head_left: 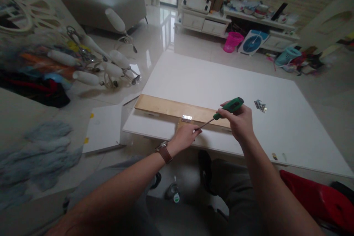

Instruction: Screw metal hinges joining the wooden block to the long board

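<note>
A long wooden strip [166, 107] lies on a big white board [215, 84] on the floor. A small metal hinge [187, 117] sits on the strip's near edge. My right hand [238, 120] grips a green-handled screwdriver [228, 107], its shaft slanting down left toward the hinge. My left hand [184, 135], with a brown wristwatch, rests closed just below the hinge, fingers pinched at the screwdriver's tip; what they hold is too small to see.
A little heap of metal screws [260, 106] lies on the board to the right. A smaller white panel [103, 128] lies on the floor at left, beside a fallen chandelier [99, 62]. A red object [318, 195] sits at the lower right, a bottle [173, 193] between my legs.
</note>
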The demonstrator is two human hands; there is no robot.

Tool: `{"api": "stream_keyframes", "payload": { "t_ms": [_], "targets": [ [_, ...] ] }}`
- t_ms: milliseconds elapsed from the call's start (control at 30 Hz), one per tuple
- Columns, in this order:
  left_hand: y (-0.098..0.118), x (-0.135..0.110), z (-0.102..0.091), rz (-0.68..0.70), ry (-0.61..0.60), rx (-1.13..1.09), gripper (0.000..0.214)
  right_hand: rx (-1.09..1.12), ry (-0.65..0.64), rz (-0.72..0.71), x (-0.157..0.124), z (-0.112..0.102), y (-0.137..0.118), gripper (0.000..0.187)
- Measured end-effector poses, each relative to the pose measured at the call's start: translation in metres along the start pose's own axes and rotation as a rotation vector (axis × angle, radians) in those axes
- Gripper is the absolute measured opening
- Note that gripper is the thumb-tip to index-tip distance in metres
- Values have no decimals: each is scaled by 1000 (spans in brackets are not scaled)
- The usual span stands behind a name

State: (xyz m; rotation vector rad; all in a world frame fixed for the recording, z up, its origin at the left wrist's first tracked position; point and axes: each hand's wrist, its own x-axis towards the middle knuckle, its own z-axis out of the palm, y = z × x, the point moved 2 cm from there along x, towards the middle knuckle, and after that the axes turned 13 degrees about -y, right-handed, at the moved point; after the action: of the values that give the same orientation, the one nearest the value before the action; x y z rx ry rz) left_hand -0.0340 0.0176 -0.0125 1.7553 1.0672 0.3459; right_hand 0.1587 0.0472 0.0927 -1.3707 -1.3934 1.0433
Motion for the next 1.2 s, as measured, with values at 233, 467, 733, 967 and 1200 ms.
{"api": "stream_keyframes", "payload": {
  "t_ms": [233,467,733,967,1200],
  "targets": [
    [9,-5,0,6,15,32,32,-20,18,10,-8,-3,-4,29],
    [15,-8,-4,0,0,60,29,12,19,0,-1,-3,1,26],
    [16,-9,-7,-8,-84,167,24,-41,-148,18,7,1,0,27],
    [16,-9,-4,34,-72,210,27,-26,-75,2,0,3,-6,34],
    [17,-12,-2,0,-19,201,27,-2,-92,-15,-11,5,-11,33]
  ]
}}
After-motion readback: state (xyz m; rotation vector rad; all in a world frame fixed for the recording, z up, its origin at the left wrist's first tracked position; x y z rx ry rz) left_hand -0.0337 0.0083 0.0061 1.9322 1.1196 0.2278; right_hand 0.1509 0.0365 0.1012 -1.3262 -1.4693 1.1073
